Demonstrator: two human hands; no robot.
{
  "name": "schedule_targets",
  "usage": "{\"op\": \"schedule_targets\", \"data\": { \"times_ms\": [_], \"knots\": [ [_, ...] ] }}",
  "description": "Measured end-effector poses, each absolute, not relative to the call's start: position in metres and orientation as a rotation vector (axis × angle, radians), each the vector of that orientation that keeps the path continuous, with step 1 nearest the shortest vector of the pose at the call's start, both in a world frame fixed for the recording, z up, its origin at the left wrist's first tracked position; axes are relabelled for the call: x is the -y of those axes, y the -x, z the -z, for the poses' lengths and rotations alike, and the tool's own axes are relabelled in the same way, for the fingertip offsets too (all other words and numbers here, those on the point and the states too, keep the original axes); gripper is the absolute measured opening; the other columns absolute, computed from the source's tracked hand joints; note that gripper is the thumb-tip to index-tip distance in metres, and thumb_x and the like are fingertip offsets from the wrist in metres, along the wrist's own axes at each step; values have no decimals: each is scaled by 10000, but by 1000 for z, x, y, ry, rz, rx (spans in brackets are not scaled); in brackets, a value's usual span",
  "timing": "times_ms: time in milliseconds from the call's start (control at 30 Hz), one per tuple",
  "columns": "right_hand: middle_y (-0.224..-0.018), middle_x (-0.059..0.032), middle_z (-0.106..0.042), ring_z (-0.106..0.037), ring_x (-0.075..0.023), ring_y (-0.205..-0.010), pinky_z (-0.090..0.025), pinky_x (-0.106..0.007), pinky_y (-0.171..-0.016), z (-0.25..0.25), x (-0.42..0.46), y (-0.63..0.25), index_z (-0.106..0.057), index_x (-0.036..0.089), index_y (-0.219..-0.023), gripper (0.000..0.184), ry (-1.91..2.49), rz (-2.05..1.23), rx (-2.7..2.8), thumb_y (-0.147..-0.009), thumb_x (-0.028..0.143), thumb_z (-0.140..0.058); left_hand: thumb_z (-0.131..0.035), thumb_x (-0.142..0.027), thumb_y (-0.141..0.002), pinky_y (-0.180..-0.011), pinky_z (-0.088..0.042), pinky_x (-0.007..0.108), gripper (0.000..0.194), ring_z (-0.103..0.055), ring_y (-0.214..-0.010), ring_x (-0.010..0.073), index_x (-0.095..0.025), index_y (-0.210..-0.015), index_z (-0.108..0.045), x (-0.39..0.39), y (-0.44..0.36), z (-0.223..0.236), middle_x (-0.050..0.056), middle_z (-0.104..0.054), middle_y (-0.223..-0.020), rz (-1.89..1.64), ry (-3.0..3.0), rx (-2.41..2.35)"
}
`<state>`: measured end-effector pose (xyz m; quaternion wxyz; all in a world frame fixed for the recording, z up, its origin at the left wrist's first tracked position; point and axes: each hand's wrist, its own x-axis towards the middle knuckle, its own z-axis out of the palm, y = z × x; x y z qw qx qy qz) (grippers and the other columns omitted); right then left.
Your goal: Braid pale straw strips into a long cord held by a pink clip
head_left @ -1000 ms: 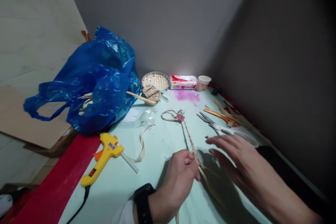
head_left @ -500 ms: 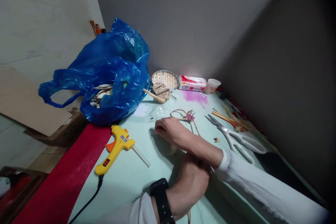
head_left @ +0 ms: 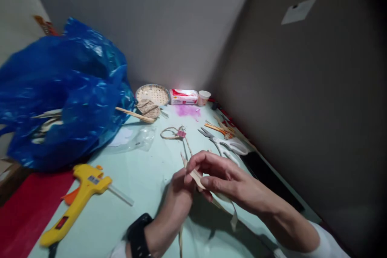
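A pale flat strip [head_left: 196,177] is pinched between the thumb and fingers of the right hand [head_left: 220,173], directly beside the left hand [head_left: 181,189], with the strip's narrow end pointed away from the wearer. The left fingers are curled in below it; what is gripped by them is partly hidden, though a thin braided cord [head_left: 188,145] is seen to run toward them from a loop [head_left: 169,133] on the surface [head_left: 151,177]. The loop is held closed by a pink binder clip [head_left: 181,133]. A black watch [head_left: 138,236] is worn on the left wrist. To the right of the clip, white-handled scissors [head_left: 223,144] are laid with their blades slightly parted, near some orange-brown stalks [head_left: 216,129]. A yellow glue gun [head_left: 80,199] is placed at the left, its clear stick [head_left: 121,194] pointed toward the hands, and a blue plastic bag [head_left: 72,100] is set behind it. Farther back, a woven basket [head_left: 152,93], a red-and-white packet [head_left: 184,96] and a paper cup [head_left: 204,98] are lined up by the wall.
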<state>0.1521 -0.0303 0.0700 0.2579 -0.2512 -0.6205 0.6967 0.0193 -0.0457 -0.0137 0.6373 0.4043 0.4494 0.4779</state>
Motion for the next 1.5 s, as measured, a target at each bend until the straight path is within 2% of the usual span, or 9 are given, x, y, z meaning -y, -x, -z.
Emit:
{"op": "schedule_targets", "data": {
  "times_ms": [200, 300, 500, 700, 833, 1000, 1167, 1300, 1500],
  "knots": [
    [-828, -15, -584, -499, -106, -710, -396, -216, -640, -49, 55, -199, -624, 154, -912, 198, 1044, -1692, 1714, -908, 345, -574, -599, -363, -816, -419, -152, 191, 217, -235, -411, 46, -169, -752, -527, 49, -12, 3, -76, -491, -503, -913, -901, -1149],
    [-741, -3, -603, -473, -97, -663, -350, -210, -595, -36, 62, -209, -630, 149, -820, 235, 1145, -1558, 1732, -886, 373, -609, -608, -339, -822, -433, -189, 178, 209, -263, -416, 44, -152, -764, -535, 48, -15, -3, -93, -447, -461, -913, -944, -1179],
    [-1008, -44, -692, -473, -63, -552, -360, -205, -534, -39, 56, -217, -573, 215, -1203, 276, 969, -1704, 1652, -969, 328, -481, -622, -350, -820, -420, -167, 181, 216, -289, -407, 46, -148, -775, -561, 47, -16, -2, -83, -445, -433, -850, -918, -1230],
    [-955, -69, -688, -592, -129, -824, -432, -240, -733, -38, 35, -217, -610, 148, -1011, 173, 841, -1876, 1639, -952, 276, -510, -668, -326, -800, -418, -138, 181, 212, -216, -438, 20, -125, -758, -616, 45, -11, -3, -67, -450, -548, -840, -830, -1192],
    [-858, -45, -672, -556, -111, -742, -418, -214, -667, -33, 29, -211, -630, 138, -903, 202, 981, -1848, 1619, -882, 338, -624, -706, -328, -772, -418, -126, 179, 208, -180, -458, 30, -132, -798, -641, 43, -9, -4, -92, -312, -526, -849, -760, -1185],
    [-886, -24, -691, -591, -124, -773, -428, -212, -647, -35, 32, -203, -590, 195, -1097, 222, 1084, -1629, 1663, -915, 320, -572, -720, -334, -755, -424, -109, 181, 217, -166, -460, 29, -137, -793, -638, 42, -11, -2, -90, -298, -524, -841, -744, -1185],
    [-763, 4, -655, -573, -120, -689, -432, -224, -631, -32, 36, -189, -644, 196, -871, 133, 1180, -1358, 1707, -909, 302, -573, -747, -351, -709, -424, -95, 178, 250, -152, -453, 34, -141, -773, -628, 41, -12, -1, -106, -252, -491, -838, -726, -1207],
    [-850, -7, -684, -611, -139, -779, -460, -249, -733, -23, 39, -178, -696, 220, -854, 107, 1220, -1205, 1705, -889, 241, -597, -758, -341, -685, -430, -106, 170, 267, -165, -463, 35, -141, -802, -624, 42, -13, -2, -104, -269, -492, -848, -696, -1224],
    [-767, -2, -655, -565, -133, -688, -409, -248, -636, -14, 43, -174, -621, 202, -798, 129, 1409, -1087, 1704, -865, 311, -616, -732, -309, -737, -425, -84, 175, 221, -143, -460, 28, -129, -818, -631, 42, -12, -1, -108, -246, -502, -839, -692, -1182]
  ]
}}
